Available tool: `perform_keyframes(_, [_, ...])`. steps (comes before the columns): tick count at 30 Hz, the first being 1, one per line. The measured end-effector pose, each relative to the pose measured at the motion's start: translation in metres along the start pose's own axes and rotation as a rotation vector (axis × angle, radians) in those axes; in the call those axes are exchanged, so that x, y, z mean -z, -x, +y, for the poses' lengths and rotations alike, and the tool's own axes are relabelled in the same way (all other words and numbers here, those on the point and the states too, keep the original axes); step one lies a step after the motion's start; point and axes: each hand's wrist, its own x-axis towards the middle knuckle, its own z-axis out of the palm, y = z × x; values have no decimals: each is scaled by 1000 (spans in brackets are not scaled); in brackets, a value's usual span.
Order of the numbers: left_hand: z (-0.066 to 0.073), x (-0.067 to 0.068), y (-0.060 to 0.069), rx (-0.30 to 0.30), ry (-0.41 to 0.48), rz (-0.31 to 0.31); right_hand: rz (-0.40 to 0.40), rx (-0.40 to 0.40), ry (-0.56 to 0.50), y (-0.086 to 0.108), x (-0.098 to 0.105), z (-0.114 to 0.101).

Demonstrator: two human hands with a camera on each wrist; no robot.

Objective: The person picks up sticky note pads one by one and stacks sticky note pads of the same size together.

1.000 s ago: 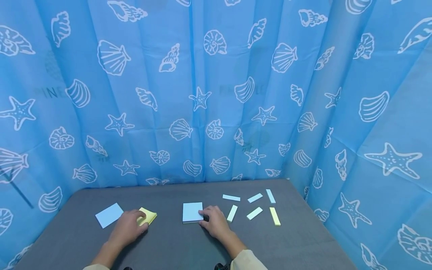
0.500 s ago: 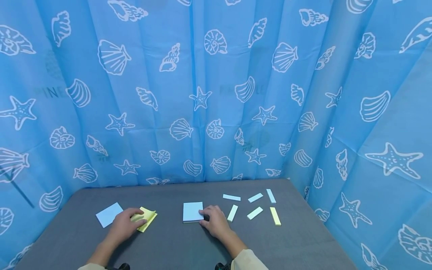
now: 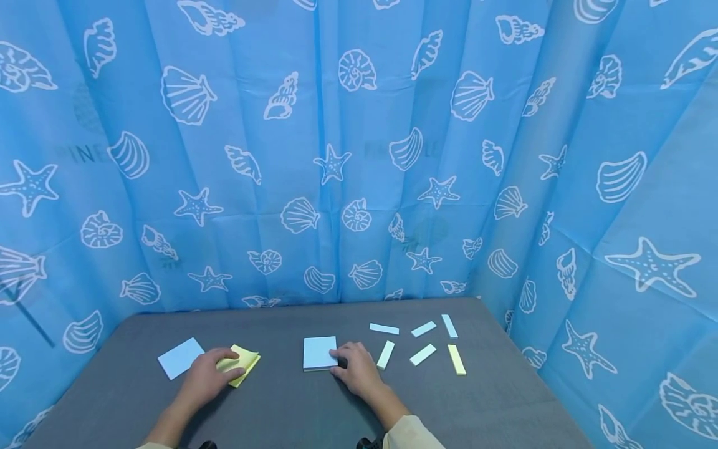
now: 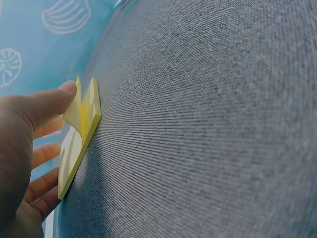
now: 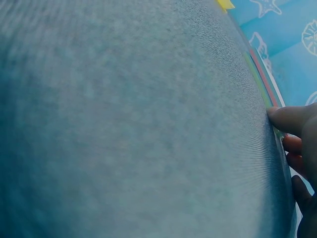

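Note:
A yellow sticky-note pad (image 3: 245,360) lies left of centre on the grey table, its top sheet (image 4: 74,119) bent up and away from the rest. My left hand (image 3: 203,374) holds this lifted sheet, the thumb against it and the other fingers behind the pad. Near the middle sits a square stack of sticky notes (image 3: 320,353), pale blue on top; green and red layers (image 5: 265,79) show along its side in the right wrist view. My right hand (image 3: 357,369) grips the stack's right edge with thumb and forefinger; the other fingers are partly hidden.
A flat pale blue square note (image 3: 181,358) lies to the left, beside the left hand. Several narrow sticky-note strips (image 3: 423,355), pale blue, pale green and yellow, are spread on the right side of the grey table (image 3: 291,411). A blue shell-patterned curtain (image 3: 359,181) hangs behind.
The left hand has shifted slightly left and back from the yellow pad, and the pad's top sheet now stands bent up. The right hand has stayed at the stack.

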Motion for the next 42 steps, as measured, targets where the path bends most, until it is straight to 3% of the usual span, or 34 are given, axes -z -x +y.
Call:
perform_keyframes(8, [0, 1, 3, -37, -79, 19, 11, 4, 1, 0, 0, -1])
perform_keyframes(14, [-1, 4, 6, 117, -281, 21, 13, 2, -3, 1, 0, -2])
perform_keyframes(19, [3, 8, 8, 197, -338, 14, 9, -11, -18, 1, 1, -2])
perform_keyframes(29, [16, 6, 10, 299, -241, 29, -13, -27, -25, 0, 2, 0])
perform_keyframes(37, [16, -6, 10, 308, -128, 149, -7, -14, -13, 0, 1, -1])
perform_keyframes(42, [19, -12, 11, 304, 0, 157, -7, -17, -13, 0, 1, -1])
